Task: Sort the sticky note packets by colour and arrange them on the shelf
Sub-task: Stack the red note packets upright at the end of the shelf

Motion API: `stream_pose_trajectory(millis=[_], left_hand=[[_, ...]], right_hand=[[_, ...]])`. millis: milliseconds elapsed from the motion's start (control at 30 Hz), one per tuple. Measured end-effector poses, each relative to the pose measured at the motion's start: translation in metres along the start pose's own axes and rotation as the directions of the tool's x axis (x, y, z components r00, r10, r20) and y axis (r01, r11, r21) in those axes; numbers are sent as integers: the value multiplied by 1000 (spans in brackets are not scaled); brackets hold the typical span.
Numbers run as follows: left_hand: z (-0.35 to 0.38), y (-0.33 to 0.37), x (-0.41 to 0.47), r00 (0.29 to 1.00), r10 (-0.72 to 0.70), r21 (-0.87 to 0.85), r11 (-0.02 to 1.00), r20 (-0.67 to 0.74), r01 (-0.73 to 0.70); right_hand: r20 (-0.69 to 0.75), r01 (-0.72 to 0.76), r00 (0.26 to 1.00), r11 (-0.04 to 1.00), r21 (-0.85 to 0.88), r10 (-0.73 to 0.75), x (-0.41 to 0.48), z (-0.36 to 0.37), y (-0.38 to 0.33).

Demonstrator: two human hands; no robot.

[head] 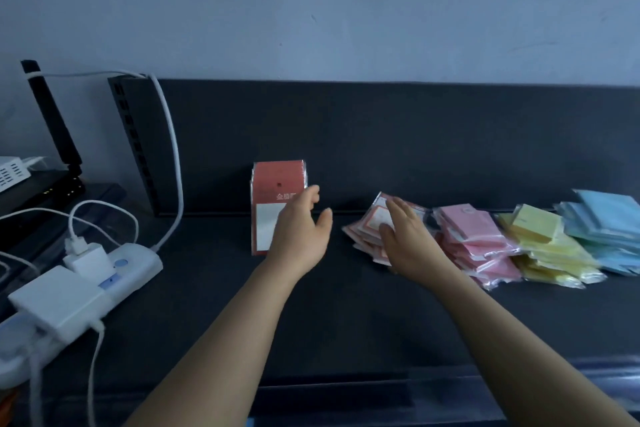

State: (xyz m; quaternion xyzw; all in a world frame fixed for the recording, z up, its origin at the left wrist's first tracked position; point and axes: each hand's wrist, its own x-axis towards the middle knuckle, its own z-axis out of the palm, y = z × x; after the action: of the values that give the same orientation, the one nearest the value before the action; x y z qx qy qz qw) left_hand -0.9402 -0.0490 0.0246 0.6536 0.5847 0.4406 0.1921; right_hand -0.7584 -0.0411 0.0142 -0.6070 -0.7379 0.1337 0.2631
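Note:
A few red sticky note packets (273, 194) stand upright against the back of the dark shelf (346, 305). My left hand (299, 229) hovers just in front of them with relaxed fingers, holding nothing. To the right lies a loose heap of red-edged packets (367, 225), and my right hand (401, 239) rests flat on top of it. Further right lie a pink pile (474, 236), a yellow pile (543, 239) and a blue pile (602, 218), side by side.
A white power strip (114, 274) with plugged adapters and cables lies at the left. Behind it stand a black router with antenna (52, 128) and a black perforated shelf upright (135, 146). The shelf's front lip (381, 388) runs along the bottom.

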Motion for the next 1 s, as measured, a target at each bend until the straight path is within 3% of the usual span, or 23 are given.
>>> stream_pose_trajectory(millis=[100, 200, 467, 700, 867, 933, 1000], left_hand=[[32, 15, 9, 975, -97, 20, 995, 201, 95], [53, 25, 19, 930, -212, 49, 977, 300, 207], [60, 19, 13, 882, -375, -78, 908, 284, 411], [33, 3, -18, 861, -426, -184, 856, 277, 482], [28, 1, -36, 854, -451, -301, 802, 260, 516], [27, 1, -41, 856, -451, -355, 780, 252, 515], [25, 2, -46, 858, -442, -451, 730, 264, 514]], right_hand=[[51, -23, 998, 1000, -22, 24, -7, -5, 25], [103, 15, 995, 999, -32, -11, -14, -8, 36], [137, 121, 981, 986, 113, -137, -30, -14, 43], [154, 87, 984, 996, 12, -88, -33, -13, 45], [45, 37, 998, 999, 38, -39, -34, -12, 41], [-9, 24, 1000, 994, 102, -23, -33, -13, 41], [-51, 23, 999, 946, 323, -6, -32, -16, 42]])
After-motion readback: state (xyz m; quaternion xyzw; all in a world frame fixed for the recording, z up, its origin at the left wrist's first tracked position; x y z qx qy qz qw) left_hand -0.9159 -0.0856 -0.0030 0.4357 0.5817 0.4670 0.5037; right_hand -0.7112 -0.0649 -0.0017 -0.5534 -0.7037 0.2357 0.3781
